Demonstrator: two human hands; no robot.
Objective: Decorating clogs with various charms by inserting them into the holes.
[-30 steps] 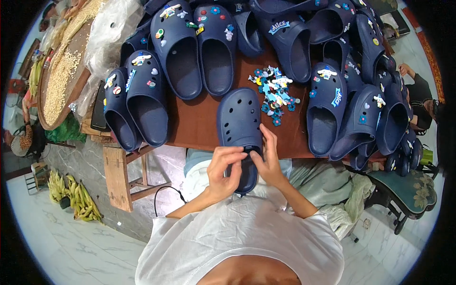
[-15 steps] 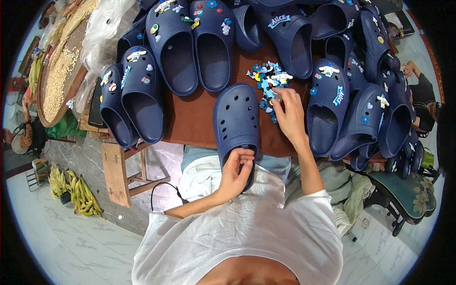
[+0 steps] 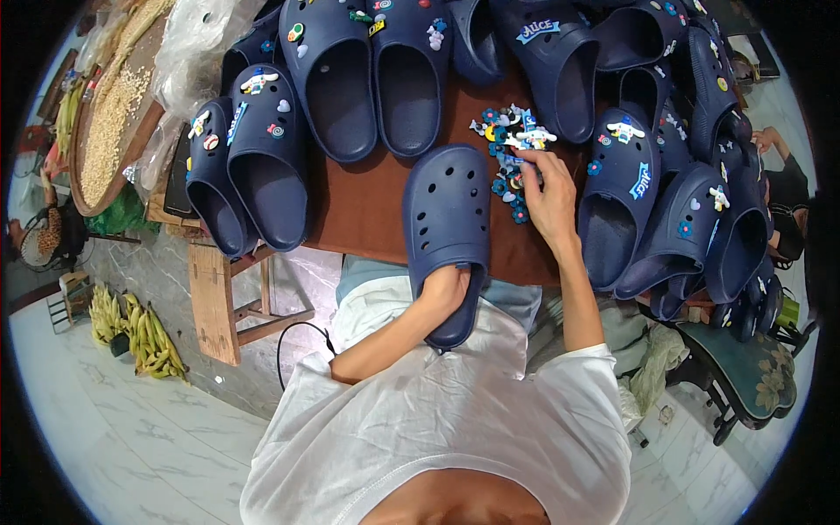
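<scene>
A plain navy clog [image 3: 447, 197] with rows of holes in its upper points toe-away from me, over the table's front edge. My left hand [image 3: 447, 289] is pushed into its opening and holds it from inside; the fingers are hidden in the shoe. To the right of the toe lies a pile of small shoe charms [image 3: 500, 131], blue flowers and white figures among them. My right hand [image 3: 551, 194] is at the pile's right side, thumb and fingers bent and drawn close together against the charms. What sits between those fingertips is too small to make out.
Charm-covered navy clogs [image 3: 269, 157] stand to the left and behind, more clogs [image 3: 619, 175] crowd the right side. The brown tabletop [image 3: 354, 210] carries them. A wooden stool [image 3: 213, 302], a tray of pale kernels [image 3: 114, 162] and bananas [image 3: 150, 337] are left, a dark chair [image 3: 744, 363] right.
My left hand has slid deeper into the clog, its fingers going out of sight. My right thumb and fingers have drawn closer together at the charms. The whole view has shifted slightly.
</scene>
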